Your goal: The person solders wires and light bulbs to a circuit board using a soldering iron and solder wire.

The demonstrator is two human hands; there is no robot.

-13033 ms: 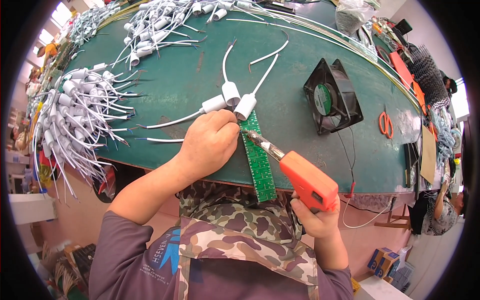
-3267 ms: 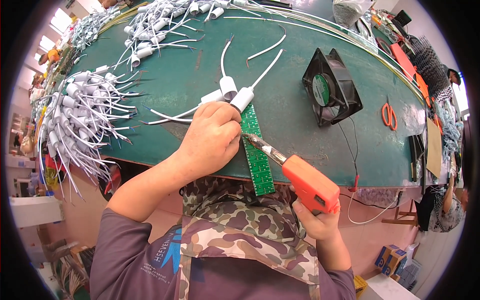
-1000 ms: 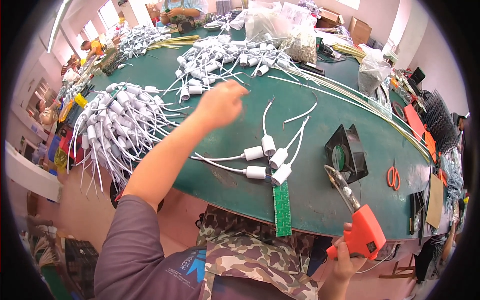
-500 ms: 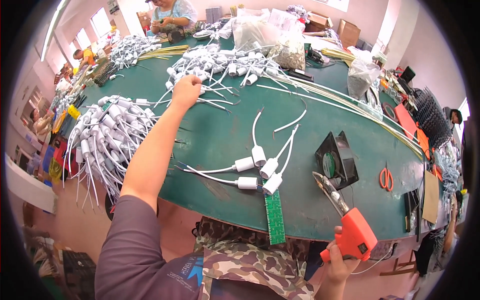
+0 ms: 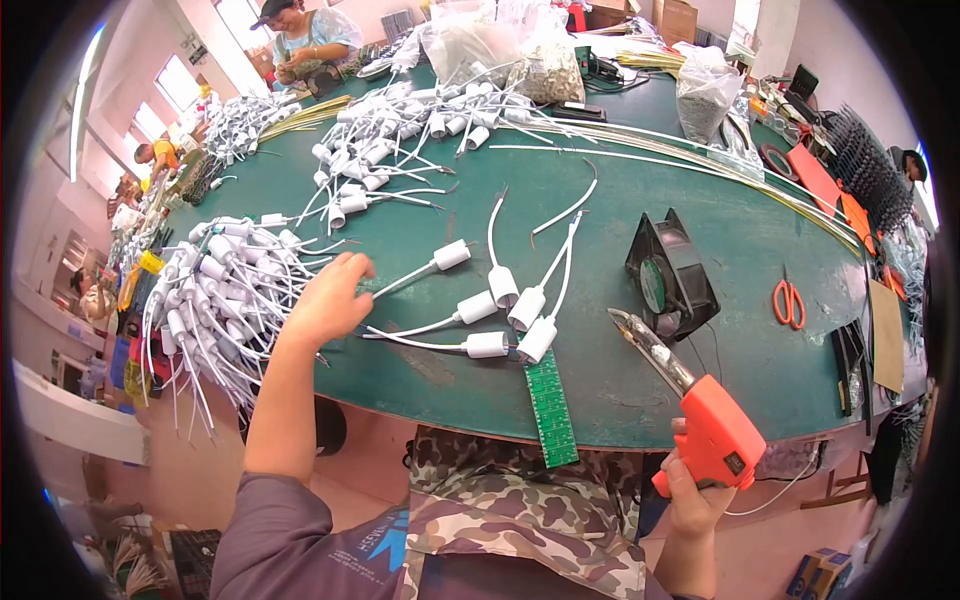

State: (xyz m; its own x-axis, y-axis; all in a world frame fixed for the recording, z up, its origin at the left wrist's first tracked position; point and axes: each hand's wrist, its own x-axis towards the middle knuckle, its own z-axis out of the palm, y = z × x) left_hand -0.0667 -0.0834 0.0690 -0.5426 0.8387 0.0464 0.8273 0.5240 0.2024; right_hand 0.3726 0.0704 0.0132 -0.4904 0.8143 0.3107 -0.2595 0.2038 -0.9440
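My left hand is closed on the free end of a white cable with a cylindrical cap; its cap points away to the right over the table. My right hand grips a red soldering gun by its handle, with the metal tip up to the left, near a black fan. Between the hands, several more white capped cables are fanned out, some with caps at the upper end of a green circuit board strip, which overhangs the table's front edge.
A pile of white capped cables hangs over the left edge; another heap lies farther back. Orange-handled scissors lie right of the fan. Long pale rods cross the back right. A person sits across the table.
My left hand has come back from the far heap toward me, bringing a capped cable beside the others. My right hand still holds the soldering gun. The view has shifted slightly.
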